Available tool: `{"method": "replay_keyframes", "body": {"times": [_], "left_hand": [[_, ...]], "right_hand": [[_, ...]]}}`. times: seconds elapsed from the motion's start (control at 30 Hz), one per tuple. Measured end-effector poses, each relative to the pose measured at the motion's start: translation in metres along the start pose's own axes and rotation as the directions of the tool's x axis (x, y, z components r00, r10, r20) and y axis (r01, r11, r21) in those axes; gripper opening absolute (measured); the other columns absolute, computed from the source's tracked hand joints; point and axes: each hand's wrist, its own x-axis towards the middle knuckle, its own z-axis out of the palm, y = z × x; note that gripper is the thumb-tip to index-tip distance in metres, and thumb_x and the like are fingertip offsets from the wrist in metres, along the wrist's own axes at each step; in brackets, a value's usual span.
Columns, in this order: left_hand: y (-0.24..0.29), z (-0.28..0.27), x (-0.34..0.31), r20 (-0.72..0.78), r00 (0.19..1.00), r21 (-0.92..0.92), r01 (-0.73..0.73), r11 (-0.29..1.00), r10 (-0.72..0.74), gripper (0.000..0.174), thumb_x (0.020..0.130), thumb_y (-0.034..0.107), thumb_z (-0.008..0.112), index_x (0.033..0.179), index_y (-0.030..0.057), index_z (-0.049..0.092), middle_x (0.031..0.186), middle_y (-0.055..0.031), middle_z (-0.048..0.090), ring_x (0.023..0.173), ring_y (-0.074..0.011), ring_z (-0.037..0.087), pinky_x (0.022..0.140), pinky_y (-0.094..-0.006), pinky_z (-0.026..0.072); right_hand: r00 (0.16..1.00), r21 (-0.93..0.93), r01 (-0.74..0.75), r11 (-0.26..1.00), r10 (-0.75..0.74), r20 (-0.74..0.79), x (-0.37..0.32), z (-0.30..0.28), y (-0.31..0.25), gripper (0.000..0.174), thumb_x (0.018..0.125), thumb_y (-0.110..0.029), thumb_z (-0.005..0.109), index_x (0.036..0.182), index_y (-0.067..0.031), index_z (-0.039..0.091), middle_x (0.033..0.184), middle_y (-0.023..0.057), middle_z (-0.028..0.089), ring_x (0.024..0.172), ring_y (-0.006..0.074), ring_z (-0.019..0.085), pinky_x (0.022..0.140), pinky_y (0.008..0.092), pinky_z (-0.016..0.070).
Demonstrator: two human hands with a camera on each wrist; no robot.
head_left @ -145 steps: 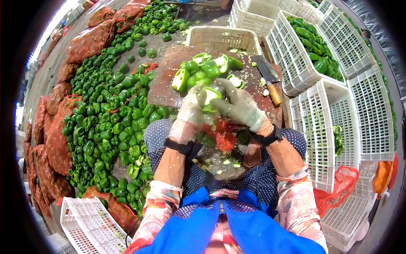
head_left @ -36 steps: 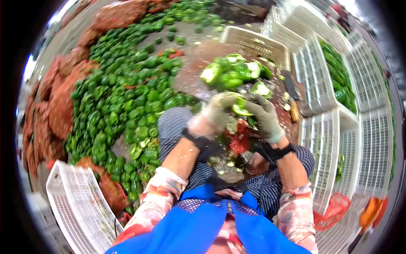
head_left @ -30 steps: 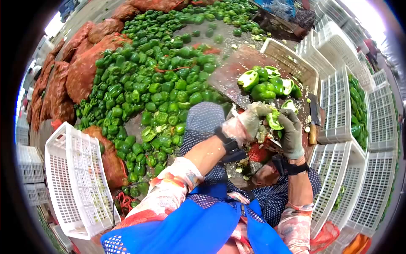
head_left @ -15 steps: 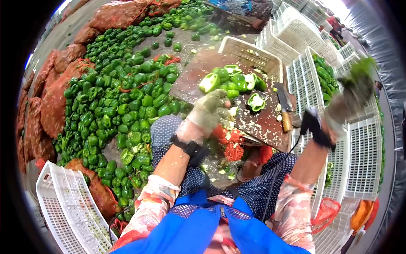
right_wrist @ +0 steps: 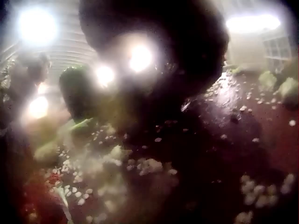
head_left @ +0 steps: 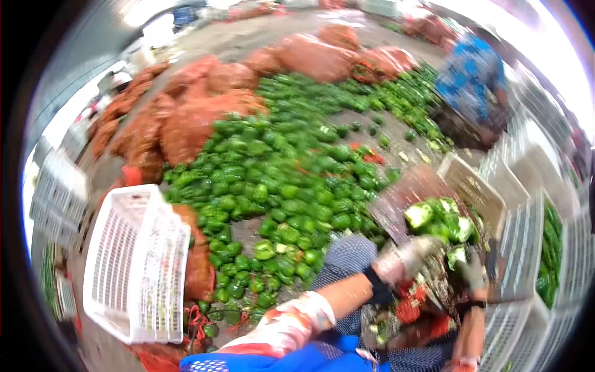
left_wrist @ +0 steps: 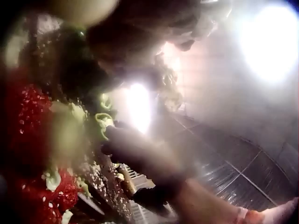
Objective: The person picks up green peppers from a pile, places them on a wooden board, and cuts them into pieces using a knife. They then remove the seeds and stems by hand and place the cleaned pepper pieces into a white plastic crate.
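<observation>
In the head view my gloved left hand (head_left: 409,257) is held over the near edge of the cutting board (head_left: 396,204), blurred, with its fingers reaching toward the right and no pepper showing in them. My gloved right hand (head_left: 474,274) is at a cut green bell pepper half (head_left: 456,256), fingertips on its right side. From the left wrist, the right hand (left_wrist: 133,144) shows with its fingers and thumb around that pepper half (left_wrist: 103,123). Several more halves (head_left: 434,217) are heaped behind it on the board. The right wrist view is dark and blurred, with seeds scattered over the board (right_wrist: 280,144).
Loose whole green peppers (head_left: 273,192) spread over the ground at left, backed by red mesh sacks (head_left: 204,118). A white crate (head_left: 133,266) stands at near left. At right are stacked crates (head_left: 520,242), one holding peppers (head_left: 548,260). Another person (head_left: 474,77) sits beyond.
Both hands held a pepper piece; the right hand then swung it toward the right-hand crates. That hand is now back at the board, without that piece, at another half. The head view has turned left.
</observation>
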Motion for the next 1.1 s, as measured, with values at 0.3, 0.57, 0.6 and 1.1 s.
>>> {"method": "replay_keyframes", "body": {"times": [0.3, 0.57, 0.6, 1.1], "left_hand": [[-0.089, 0.034, 0.041, 0.002, 0.988, -0.756, 0.102, 0.646, -0.154, 0.055, 0.092, 0.044, 0.059, 0.132, 0.0083, 0.049, 0.117, -0.0049, 0.059, 0.094, -0.0140, 0.057, 0.061, -0.0331, 0.0480], [-0.052, 0.029, 0.022, 0.003, 0.987, -0.699, 0.117, 0.706, -0.161, 0.042, 0.093, 0.047, 0.056, 0.113, 0.0101, 0.058, 0.098, 0.0014, 0.060, 0.087, -0.0118, 0.055, 0.077, -0.0286, 0.0457], [-0.036, 0.023, 0.017, -0.026, 0.985, -0.582, 0.125, 0.803, -0.172, 0.042, 0.094, 0.046, 0.055, 0.113, 0.0100, 0.058, 0.097, 0.0013, 0.059, 0.087, -0.0117, 0.054, 0.077, -0.0287, 0.0454], [-0.051, 0.020, 0.021, -0.149, 0.969, -0.075, 0.188, 0.979, -0.197, 0.033, 0.103, 0.026, 0.040, 0.126, 0.0029, 0.046, 0.117, -0.0071, 0.054, 0.104, -0.0181, 0.054, 0.096, -0.0238, 0.0418]], "right_hand": [[0.989, 0.694, -0.131, 0.708, 0.040, 0.145, -0.061, 0.017, -0.108, 0.035, 0.082, -0.017, 0.066, 0.113, -0.0036, 0.056, 0.092, 0.0049, 0.064, 0.074, 0.0113, 0.060, 0.059, 0.0240, 0.0488], [0.773, -0.363, 0.556, 0.748, -0.625, -0.105, -0.091, 0.036, -0.147, 0.043, 0.078, -0.011, 0.068, 0.119, -0.0074, 0.058, 0.114, 0.0158, 0.057, 0.094, 0.0348, 0.060, 0.078, 0.0412, 0.0501], [0.736, -0.365, 0.612, 0.702, -0.674, -0.063, -0.092, 0.037, -0.145, 0.044, 0.077, -0.010, 0.068, 0.120, -0.0087, 0.058, 0.114, 0.0155, 0.056, 0.093, 0.0361, 0.060, 0.078, 0.0419, 0.0500], [0.802, -0.468, 0.552, 0.690, -0.593, 0.071, -0.081, 0.045, -0.141, 0.045, 0.077, -0.008, 0.064, 0.121, -0.0068, 0.055, 0.119, 0.0181, 0.054, 0.093, 0.0382, 0.059, 0.078, 0.0442, 0.0500]]}}
